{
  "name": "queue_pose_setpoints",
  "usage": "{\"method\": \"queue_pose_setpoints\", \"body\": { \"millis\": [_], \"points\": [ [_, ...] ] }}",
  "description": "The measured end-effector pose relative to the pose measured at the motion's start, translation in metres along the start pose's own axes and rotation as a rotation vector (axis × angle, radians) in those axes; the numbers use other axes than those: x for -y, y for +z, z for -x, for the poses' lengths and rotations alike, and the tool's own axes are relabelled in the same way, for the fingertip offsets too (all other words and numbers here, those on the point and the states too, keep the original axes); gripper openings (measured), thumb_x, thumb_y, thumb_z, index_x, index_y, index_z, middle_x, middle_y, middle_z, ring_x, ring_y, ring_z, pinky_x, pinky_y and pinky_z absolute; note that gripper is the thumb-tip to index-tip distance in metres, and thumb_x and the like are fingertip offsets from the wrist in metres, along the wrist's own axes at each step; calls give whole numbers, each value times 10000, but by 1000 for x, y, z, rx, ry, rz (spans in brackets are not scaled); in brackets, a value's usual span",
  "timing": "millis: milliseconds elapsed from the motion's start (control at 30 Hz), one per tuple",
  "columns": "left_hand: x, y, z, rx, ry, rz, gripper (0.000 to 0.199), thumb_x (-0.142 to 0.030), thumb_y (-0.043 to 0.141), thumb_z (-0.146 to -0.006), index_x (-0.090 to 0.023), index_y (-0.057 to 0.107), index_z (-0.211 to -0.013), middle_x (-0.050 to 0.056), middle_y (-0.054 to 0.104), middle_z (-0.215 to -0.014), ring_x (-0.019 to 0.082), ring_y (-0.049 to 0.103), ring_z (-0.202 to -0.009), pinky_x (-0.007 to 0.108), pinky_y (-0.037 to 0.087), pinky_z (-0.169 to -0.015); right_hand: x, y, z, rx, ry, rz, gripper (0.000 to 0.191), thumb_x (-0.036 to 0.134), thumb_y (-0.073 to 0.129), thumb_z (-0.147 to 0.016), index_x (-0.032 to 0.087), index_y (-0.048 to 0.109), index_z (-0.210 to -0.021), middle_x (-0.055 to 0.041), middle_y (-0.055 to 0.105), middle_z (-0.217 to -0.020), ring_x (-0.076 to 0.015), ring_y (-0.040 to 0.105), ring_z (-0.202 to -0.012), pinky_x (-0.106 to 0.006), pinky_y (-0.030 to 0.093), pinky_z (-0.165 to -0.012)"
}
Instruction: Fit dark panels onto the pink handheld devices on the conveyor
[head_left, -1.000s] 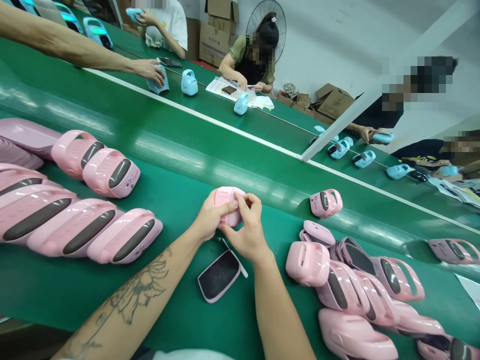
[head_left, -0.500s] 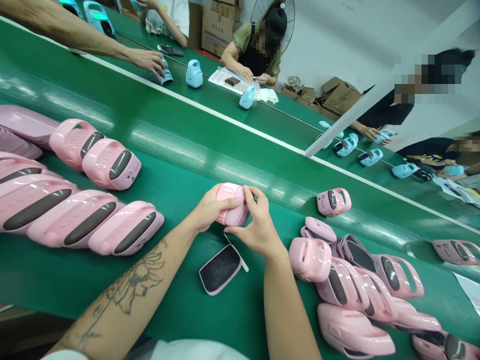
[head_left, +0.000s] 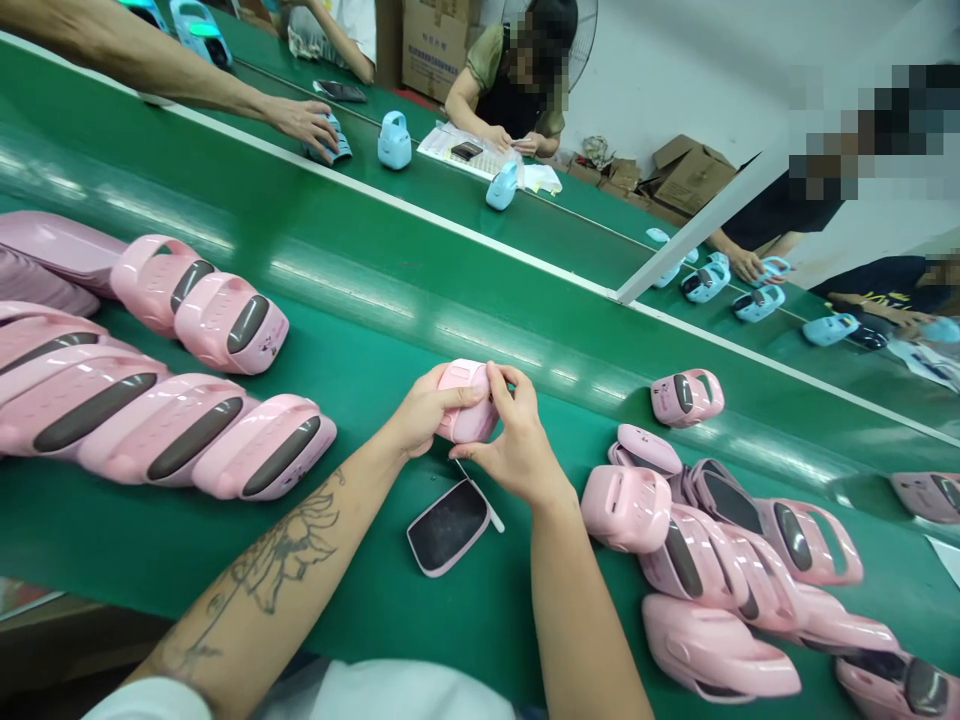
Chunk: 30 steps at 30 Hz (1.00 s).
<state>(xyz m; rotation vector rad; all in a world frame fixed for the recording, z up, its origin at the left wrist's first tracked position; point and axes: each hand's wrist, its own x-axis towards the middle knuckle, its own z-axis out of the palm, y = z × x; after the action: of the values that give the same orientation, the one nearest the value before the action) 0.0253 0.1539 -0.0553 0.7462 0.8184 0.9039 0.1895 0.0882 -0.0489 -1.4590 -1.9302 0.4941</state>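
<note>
Nearest, the person's two bare forearms reach in over a green tabletop, the left one marked with a flower tattoo. Between them lies a pink-rimmed panel with a dark face, and just beside its upper right corner is a thin tool with a pale handle. A little farther off, the small pink casing is held up above the tabletop between both hands. The left hand is clamped on its left side, thumb lying across the front; the right hand is closed around its right end, index finger at the top edge and thumb at the bottom.

To the left, glossy pink shells with dark oval windows lean in a row, with two handled ones behind. To the right, more pink shells lie heaped around dark-faced panels, and a single handled shell stands beyond them. Past a white rail, a co-worker's hand rests on a blue shell, other blue shells dot the far surface, and several people sit or stand near cardboard boxes
</note>
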Motion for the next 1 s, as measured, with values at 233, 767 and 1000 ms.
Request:
{"method": "queue_pose_setpoints", "body": {
  "millis": [233, 767, 1000],
  "points": [
    [-2, -9, 1, 96, 115, -163, 774, -536, 1015, -642, -153, 692, -1232, 139, 762, -1213, 303, 713, -1087, 373, 552, -884, 5, -3, 1, 2, -88, 20, 1335, 179, 992, -718, 370, 158, -1743, -165, 375, -1639, -399, 409, -1579, -629, 413, -1314],
    [0, -5, 2, -18, 273, -239, 671, -558, 982, -684, -143, 764, -1165, 111, 787, -1124, 292, 709, -1027, 375, 550, -896, 2, -2, 2, -16, -134, -13, 1242, 179, 949, -764, 393, 211, -1739, -140, 369, -1671, -365, 405, -1593, -594, 417, -1311],
    [19, -3, -12, -25, 423, 203, 753, -625, 976, -693, -247, 698, -1283, 91, 737, -1326, 312, 700, -1224, 392, 591, -985, -4, 18, -7, -264, 528, -595, 1070, 920, 586, -851, 166, 503, -1605, -224, 562, -1591, -389, 599, -1413, -597, 535, -1153]
  ]
}}
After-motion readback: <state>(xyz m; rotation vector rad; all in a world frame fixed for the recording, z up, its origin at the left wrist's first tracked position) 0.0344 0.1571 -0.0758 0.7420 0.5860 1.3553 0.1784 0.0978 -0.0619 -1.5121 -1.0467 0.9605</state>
